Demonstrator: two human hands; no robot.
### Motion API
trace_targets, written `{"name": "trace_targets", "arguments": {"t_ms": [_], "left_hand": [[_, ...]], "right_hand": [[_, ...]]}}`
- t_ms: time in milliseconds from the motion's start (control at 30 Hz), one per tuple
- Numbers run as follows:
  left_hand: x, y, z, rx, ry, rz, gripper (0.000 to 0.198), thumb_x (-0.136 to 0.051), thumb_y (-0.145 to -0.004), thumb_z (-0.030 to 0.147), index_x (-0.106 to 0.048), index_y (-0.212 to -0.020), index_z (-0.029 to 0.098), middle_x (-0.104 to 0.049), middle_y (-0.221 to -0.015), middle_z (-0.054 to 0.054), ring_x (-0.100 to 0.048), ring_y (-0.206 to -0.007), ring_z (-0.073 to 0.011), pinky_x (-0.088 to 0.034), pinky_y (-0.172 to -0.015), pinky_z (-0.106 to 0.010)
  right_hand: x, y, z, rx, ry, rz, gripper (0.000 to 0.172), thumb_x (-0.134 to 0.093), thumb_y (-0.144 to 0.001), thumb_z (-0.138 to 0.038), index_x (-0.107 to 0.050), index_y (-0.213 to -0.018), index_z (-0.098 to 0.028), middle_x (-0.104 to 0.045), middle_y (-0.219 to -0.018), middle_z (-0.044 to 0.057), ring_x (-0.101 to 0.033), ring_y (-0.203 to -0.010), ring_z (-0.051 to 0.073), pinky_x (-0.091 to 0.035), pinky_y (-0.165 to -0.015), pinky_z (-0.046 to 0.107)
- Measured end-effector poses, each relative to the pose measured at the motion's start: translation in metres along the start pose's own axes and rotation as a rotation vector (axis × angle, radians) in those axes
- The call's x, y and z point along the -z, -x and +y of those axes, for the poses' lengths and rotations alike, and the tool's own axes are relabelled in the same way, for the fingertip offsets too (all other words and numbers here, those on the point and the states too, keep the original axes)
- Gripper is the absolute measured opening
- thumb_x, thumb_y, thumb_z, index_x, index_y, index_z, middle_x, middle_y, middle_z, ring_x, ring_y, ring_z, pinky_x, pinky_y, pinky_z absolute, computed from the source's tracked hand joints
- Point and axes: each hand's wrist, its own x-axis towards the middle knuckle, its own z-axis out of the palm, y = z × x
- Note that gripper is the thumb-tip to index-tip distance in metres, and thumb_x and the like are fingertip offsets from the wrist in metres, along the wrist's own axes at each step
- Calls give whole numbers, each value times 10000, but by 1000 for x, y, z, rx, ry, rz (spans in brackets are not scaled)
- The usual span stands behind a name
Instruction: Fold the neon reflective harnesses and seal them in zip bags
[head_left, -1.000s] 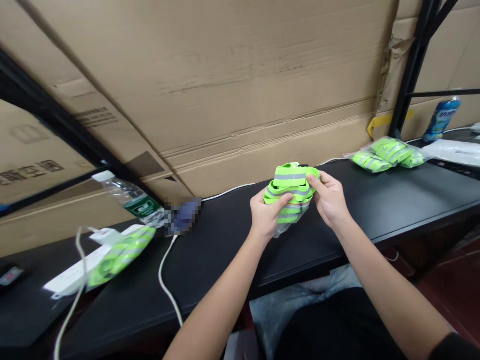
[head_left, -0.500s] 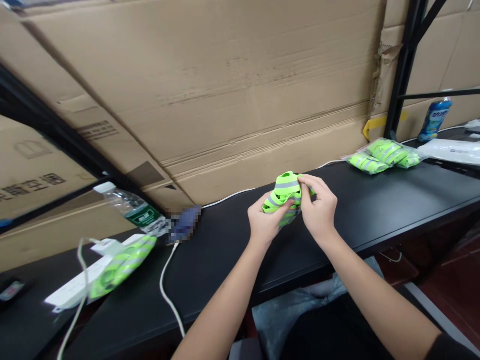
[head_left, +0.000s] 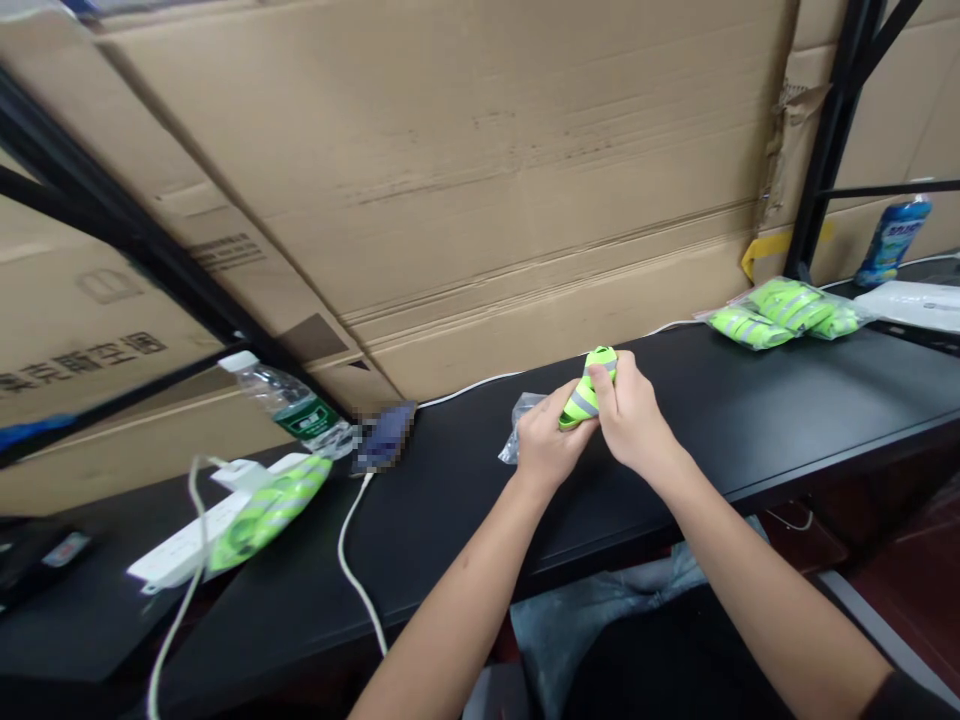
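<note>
The left hand [head_left: 551,440] and right hand [head_left: 630,415] were both clenched on a neon green reflective band [head_left: 584,400], pinched between them above the black table [head_left: 442,520]. A crumpled clear plastic bag [head_left: 521,430] lay just behind the left hand; bagged green bands [head_left: 780,310] sat well past the right hand. The step in hand looked like squeezing the band into a tight roll; the next move seemed to call for keeping it compact.

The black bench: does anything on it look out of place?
Yes: a neon-green reflective strap bundle lies on the white power strip at the left, an odd spot, since the other bundles sit together in a bag at the right.
</note>
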Motion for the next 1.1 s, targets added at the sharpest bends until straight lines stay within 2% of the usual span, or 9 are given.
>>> {"name": "trace_targets", "arguments": {"t_ms": [67,167,367,533,700,800,900,1000,1100], "left_hand": [[-1,0,1,-44,-53,-25,303,-731,-844,343,-698,-1099,181,-788,-985,-73,-758,-818,-221,-599,-765,-306],[1,-1,4,9,-88,-121,351,-741,-840,346,-634,-1141,200,-776,-1019,-53,-757,-831,-206,-597,-752,-288],[9,-1,1,87,37,-337,551,-746,-838,396,-458,-1279,235,-728,-1156,-74,-735,-1035,-231,-594,-836,-310],[1,8,-2,13,148,-547,800,-846,-733,456,-337,-1315,254,-672,-1242,-109,-692,-1133,-289,-584,-917,-395],[-6,18,8,-62,236,-728,670,-738,-827,267,-265,-1302,239,-535,-1327,-168,-613,-1228,-303,-533,-989,-464],[-4,18,13,-9,260,-772,614,-677,-778,144,-297,-1253,228,-513,-1288,-155,-583,-1219,-295,-510,-996,-464],[-2,16,15,68,282,-796,513,-671,-752,141,-359,-1150,226,-538,-1208,-117,-588,-1130,-269,-508,-956,-435],[-2,14,18,94,275,-769,402,-653,-767,146,-401,-1069,228,-556,-1157,-91,-577,-1072,-249,-491,-941,-418],[-3,16,22,87,251,-746,344,-638,-783,130,-432,-1041,228,-569,-1138,-80,-564,-1068,-244,-475,-945,-410]], "right_hand": [[1,-2,6,-35,-115,-43,612,-379,-975,-608,-458,-1348,-129,-691,-1121,177,-680,-994,294,-522,-881,466],[5,-3,13,7,-160,-67,564,-518,-930,-565,-466,-1377,-225,-705,-1003,66,-676,-844,225,-528,-801,374],[10,-4,23,273,-124,16,588,-859,-603,-579,-577,-989,-236,-654,-939,34,-628,-818,209,-514,-759,336],[32,1,58,540,-40,-166,484,-827,-693,-589,-580,-909,-232,-595,-809,12,-593,-699,175,-507,-645,302],[68,8,88,845,163,-570,200,-565,-980,-381,-623,-1070,-212,-631,-1121,116,-633,-1034,222,-554,-821,336],[81,8,90,915,302,-737,270,-562,-979,-401,-630,-1119,-180,-610,-1260,159,-510,-1295,299,-491,-1011,454],[88,8,83,890,442,-786,362,-559,-975,-436,-618,-1187,-149,-595,-1348,177,-438,-1354,351,-422,-1057,554],[94,10,78,854,517,-811,319,-522,-988,-304,-596,-1260,-155,-581,-1407,153,-441,-1338,346,-422,-1026,566],[98,8,82,955,584,-770,336,-457,-974,-133,-596,-1277,-172,-596,-1412,121,-508,-1252,326,-477,-942,519]]}}
